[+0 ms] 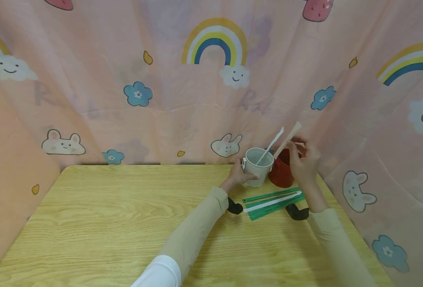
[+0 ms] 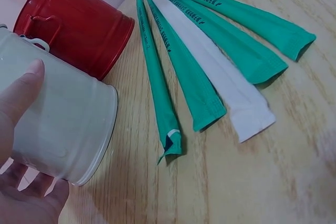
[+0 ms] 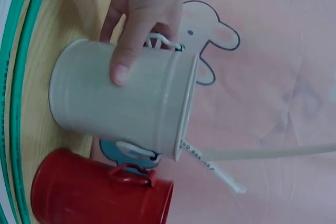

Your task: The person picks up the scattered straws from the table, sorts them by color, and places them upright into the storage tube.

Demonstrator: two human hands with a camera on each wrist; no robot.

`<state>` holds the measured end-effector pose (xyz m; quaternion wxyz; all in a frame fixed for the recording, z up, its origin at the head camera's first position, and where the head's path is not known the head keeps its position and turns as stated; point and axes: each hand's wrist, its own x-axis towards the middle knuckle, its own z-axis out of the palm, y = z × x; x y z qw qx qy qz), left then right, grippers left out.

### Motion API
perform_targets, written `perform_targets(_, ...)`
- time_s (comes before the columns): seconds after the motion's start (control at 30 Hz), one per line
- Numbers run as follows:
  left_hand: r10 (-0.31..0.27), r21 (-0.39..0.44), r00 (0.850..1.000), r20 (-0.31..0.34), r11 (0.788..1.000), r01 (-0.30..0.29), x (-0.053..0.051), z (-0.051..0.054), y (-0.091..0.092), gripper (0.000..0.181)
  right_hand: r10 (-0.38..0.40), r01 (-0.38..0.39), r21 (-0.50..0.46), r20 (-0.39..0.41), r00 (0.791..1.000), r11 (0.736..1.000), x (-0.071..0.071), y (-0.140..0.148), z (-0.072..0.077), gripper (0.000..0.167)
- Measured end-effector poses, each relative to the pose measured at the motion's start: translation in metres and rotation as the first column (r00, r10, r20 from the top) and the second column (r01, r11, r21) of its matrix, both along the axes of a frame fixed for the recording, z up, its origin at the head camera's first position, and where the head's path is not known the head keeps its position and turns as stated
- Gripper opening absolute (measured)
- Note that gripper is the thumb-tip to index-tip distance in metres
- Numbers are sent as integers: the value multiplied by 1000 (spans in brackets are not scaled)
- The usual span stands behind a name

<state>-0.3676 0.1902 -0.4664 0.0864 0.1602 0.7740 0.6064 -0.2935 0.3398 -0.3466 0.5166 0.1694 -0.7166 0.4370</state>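
Note:
A white bucket [image 1: 254, 177] [image 2: 63, 108] [image 3: 121, 93] stands at the table's back right, gripped round its side by my left hand [image 1: 237, 175] [image 2: 23, 145] [image 3: 149, 14]. One printed white packet [image 1: 270, 145] [image 3: 212, 166] leans out of its mouth. My right hand [image 1: 305, 161] pinches a pale stick-like packet [image 1: 287, 139] [image 3: 268, 152], slanted above the rims, by the red bucket [image 1: 281, 173] [image 2: 79, 22] [image 3: 100, 190]. Several long green packets [image 1: 259, 213] [image 2: 184, 72] and a white one [image 1: 269, 202] [image 2: 210, 61] lie fanned before the buckets.
Two black curved objects lie on the wooden table [image 1: 107, 223], one black object [image 1: 235, 207] left of the packets and another [image 1: 297, 212] right of them. A pink patterned curtain [image 1: 175, 119] hangs directly behind the table and along its sides.

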Motion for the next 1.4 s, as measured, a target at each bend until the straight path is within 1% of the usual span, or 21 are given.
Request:
perform_targets(0.1, -3, -2, 1000, -1, 1000, 3, 0, 0, 0, 80, 24, -23, -4, 19, 1000, 1000, -1, -4, -1, 18)
perform_targets(0.17, -2, -2, 1000, 0, 1000, 2, 1, 1, 0, 80, 25, -24, -8, 39, 999, 1000, -2, -5, -4, 18)
perform_targets(0.23, -3, -2, 1000, 1, 1000, 3, 1, 1, 0, 80, 30, -28, -32, 61, 998, 999, -5, -6, -7, 19)
perform_targets(0.33, -3, 1, 1000, 2, 1000, 3, 2, 2, 0, 80, 61, -49, -118, 96, 994, 992, -9, -6, -13, 19)
perform_targets(0.43, -5, 6, 1000, 1, 1000, 5, 1, 1, 0, 81, 125, -96, -243, 107, 986, 965, -10, -8, -16, 19)
perform_targets(0.47, -3, 6, 1000, 1, 1000, 3, 1, 0, 0, 81, 136, -102, -269, 112, 984, 958, -9, -9, -16, 20)
perform_targets(0.63, 8, 0, 1000, 5, 1000, -8, 1, -1, 0, 81, 112, -56, -294, 178, 978, 954, -1, -19, -14, 22)
perform_targets(0.73, 6, -4, 1000, 4, 1000, -6, 1, 0, 0, 81, 71, -5, -283, 226, 972, 959, 2, -23, -14, 21)
perform_targets(0.8, 4, -6, 1000, 1, 1000, -4, 1, 1, 0, 81, 56, 21, -278, 266, 962, 960, 3, -24, -14, 21)
perform_targets(0.87, 2, -4, 1000, -2, 1000, -2, 2, 3, 0, 82, 24, 62, -251, 324, 946, 966, 4, -27, -13, 24)
perform_targets(0.9, 4, -3, 1000, -5, 1000, -4, 1, 3, 0, 82, 15, 79, -245, 359, 933, 966, 5, -28, -13, 25)
perform_targets(1.03, 10, -7, 1000, -8, 1000, -10, 1, 5, -2, 83, 48, 96, -264, 490, 870, 960, 7, -31, -14, 27)
perform_targets(1.1, 12, -21, 1000, -11, 1000, -12, 1, 5, -3, 83, 80, 93, -291, 531, 844, 952, 7, -33, -15, 28)
perform_targets(1.2, 9, -37, 1000, -6, 999, -9, 0, 6, -3, 84, 122, 87, -328, 566, 816, 941, 5, -32, -17, 28)
perform_targets(1.23, 10, -45, 1000, -6, 999, -10, 0, 6, -2, 84, 133, 89, -339, 578, 805, 937, 4, -31, -18, 29)
perform_targets(1.3, 9, -53, 1000, -2, 999, -9, 0, 5, -1, 84, 141, 111, -354, 613, 777, 929, 1, -28, -20, 29)
perform_targets(1.33, 10, -56, 1000, 1, 998, -10, 0, 4, -1, 84, 147, 121, -361, 631, 762, 925, -1, -27, -22, 29)
perform_targets(1.4, 14, -60, 1000, 2, 998, -14, 0, 4, 0, 84, 149, 134, -361, 657, 739, 923, -7, -22, -31, 30)
